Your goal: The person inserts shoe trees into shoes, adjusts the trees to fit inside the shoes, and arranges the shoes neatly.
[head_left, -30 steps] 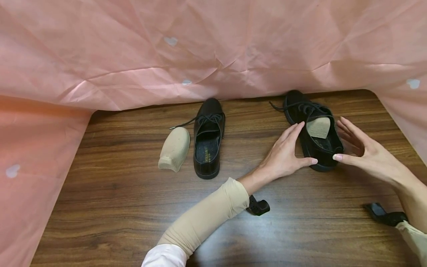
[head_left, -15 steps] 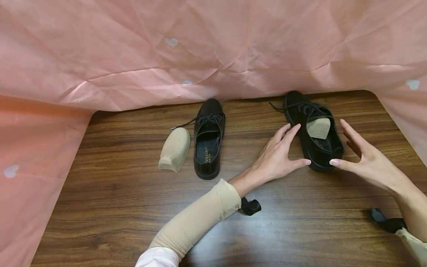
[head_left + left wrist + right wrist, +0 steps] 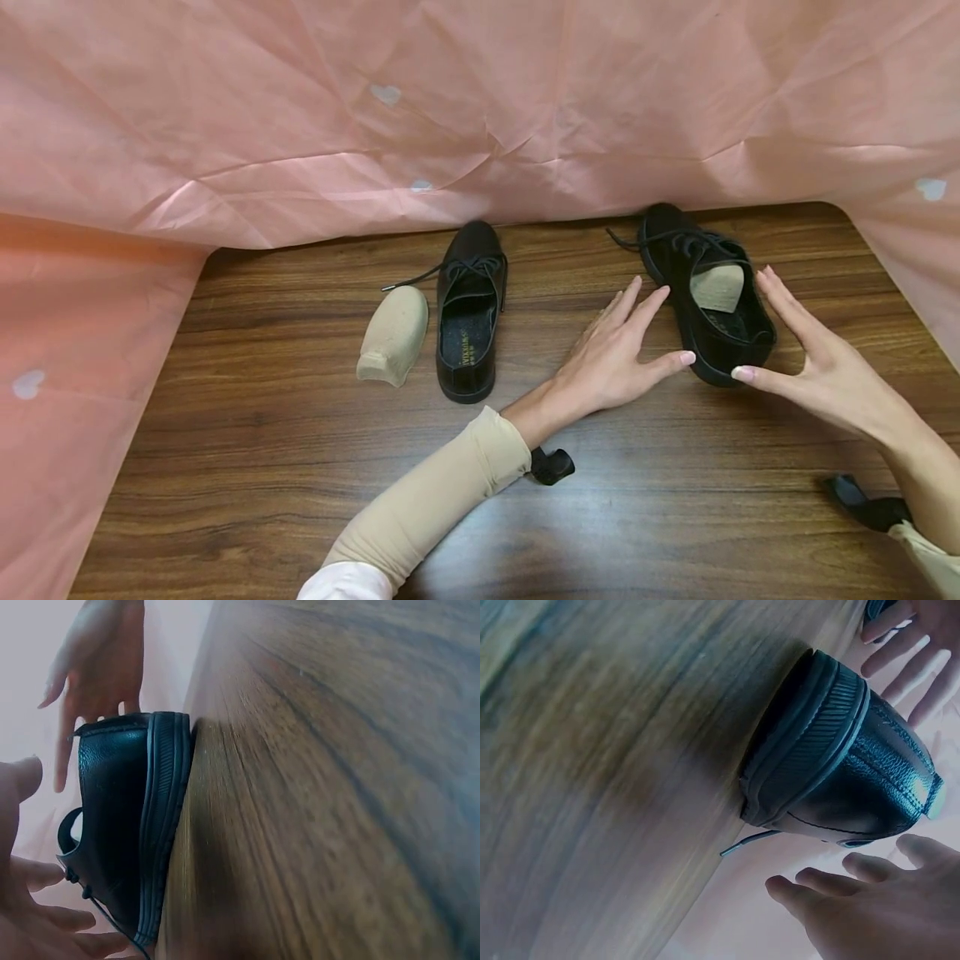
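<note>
Zero grip: left hand [image 3: 607,358] spread, farther left of the shoe [image 3: 686,302] than before; right hand [image 3: 836,375] spread, just beside its heel. Shoe unmoved on the surface [image 3: 247,450], insert [image 3: 717,287] inside, other shoe [image 3: 467,329] well to the left.

Counter [image 3: 225,467]: brown wood grain, pale sheen on near side. Pink cloth [image 3: 570,75], creased, borders it at far, left and right; small pale hearts [image 3: 386,94] scattered across cloth.
</note>
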Tool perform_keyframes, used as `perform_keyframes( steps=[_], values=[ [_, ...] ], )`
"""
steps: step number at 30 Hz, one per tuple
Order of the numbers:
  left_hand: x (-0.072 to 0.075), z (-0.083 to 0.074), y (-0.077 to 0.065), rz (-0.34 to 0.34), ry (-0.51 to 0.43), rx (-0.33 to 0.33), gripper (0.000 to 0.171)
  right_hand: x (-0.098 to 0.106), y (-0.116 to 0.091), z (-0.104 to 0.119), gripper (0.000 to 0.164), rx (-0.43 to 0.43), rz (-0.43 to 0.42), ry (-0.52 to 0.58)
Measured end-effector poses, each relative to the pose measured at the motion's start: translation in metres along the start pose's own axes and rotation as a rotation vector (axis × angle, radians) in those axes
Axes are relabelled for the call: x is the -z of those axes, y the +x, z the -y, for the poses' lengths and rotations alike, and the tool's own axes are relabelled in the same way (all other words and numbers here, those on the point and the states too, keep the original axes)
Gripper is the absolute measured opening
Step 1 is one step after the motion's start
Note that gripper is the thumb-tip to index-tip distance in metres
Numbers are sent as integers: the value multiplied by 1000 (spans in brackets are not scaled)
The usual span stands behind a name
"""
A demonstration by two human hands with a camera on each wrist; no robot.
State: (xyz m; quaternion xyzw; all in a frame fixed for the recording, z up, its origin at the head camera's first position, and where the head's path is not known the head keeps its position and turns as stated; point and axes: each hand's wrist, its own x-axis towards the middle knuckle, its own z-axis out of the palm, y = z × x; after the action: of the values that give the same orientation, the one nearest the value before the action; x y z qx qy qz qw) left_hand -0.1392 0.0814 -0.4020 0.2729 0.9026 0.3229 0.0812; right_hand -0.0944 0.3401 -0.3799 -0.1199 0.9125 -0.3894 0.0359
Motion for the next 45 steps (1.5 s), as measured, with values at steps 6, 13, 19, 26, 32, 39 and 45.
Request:
perform_keyframes(
  steps=[6,13,19,26,32,39,45],
  values=[
    [4,4,-4,-13,126,-18,82,-3,0,6,108,25,-24,-12],
    [7,8,-9,17,189,-14,85,-7,2,9,109,64,-15,-29],
    [12,8,-15,44,227,-13,87,-8,4,15,110,67,-29,-55],
    [18,10,-22,35,269,-28,87,-8,6,21,110,55,-7,-69],
    [22,13,-28,5,344,-50,88,-7,9,27,108,64,6,-98],
    [25,22,-38,-16,401,-75,89,-11,12,30,109,84,13,-112],
    [26,27,-47,-18,401,-96,88,-15,12,29,110,100,11,-131]
  ],
)
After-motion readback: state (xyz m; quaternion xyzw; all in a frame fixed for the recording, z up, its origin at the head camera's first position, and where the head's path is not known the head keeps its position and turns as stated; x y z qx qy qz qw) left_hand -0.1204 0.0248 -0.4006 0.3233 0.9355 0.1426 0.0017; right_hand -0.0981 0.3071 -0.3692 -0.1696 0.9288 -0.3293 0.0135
